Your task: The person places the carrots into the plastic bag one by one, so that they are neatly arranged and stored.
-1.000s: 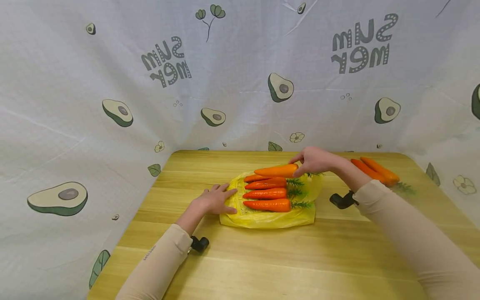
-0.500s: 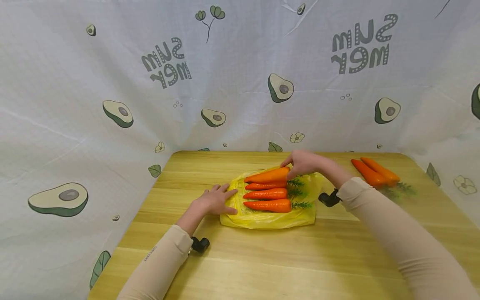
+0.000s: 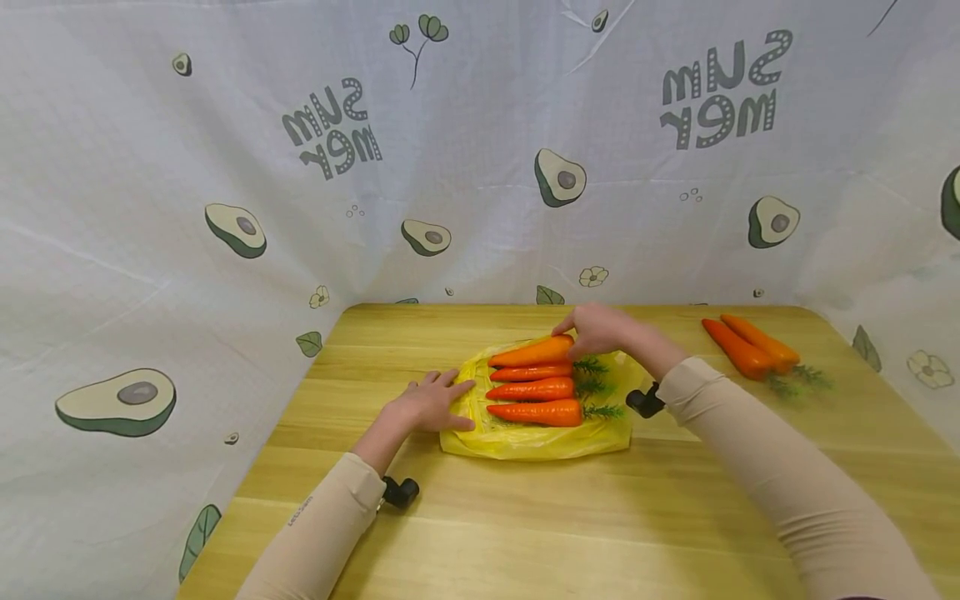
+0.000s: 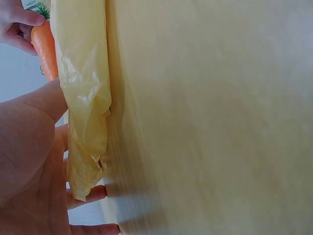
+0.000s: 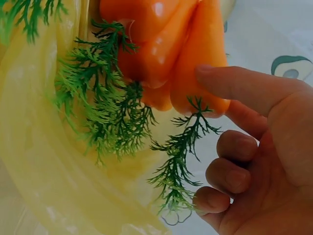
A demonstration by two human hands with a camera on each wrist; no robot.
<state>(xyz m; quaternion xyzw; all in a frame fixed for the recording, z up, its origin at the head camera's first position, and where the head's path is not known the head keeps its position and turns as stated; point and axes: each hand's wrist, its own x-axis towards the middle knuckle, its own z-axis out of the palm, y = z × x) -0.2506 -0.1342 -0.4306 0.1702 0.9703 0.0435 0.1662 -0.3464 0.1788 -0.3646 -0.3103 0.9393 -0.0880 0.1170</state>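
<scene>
A yellow plastic bag (image 3: 536,447) lies flat on the table, bearing several carrots in a row, tips to the left and green tops to the right. At its far side, my right hand (image 3: 602,328) pinches the thick end of a lighter orange carrot (image 3: 529,352). Thumb and index finger are on that carrot (image 5: 204,41) in the right wrist view, the other fingers curled in. My left hand (image 3: 429,403) rests with fingers spread on the left edge of the bag. Nearest me in the row is a redder carrot (image 3: 538,412).
Two more carrots (image 3: 742,350) lie side by side at the table's far right. The wooden table (image 3: 525,533) ends at a white curtain (image 3: 480,167) printed with avocados. A black wrist camera (image 3: 645,402) juts from the right sleeve near the bag.
My right hand has moved left and slightly down, bringing the lighter carrot in line with the others on the bag. The left hand stays where it was.
</scene>
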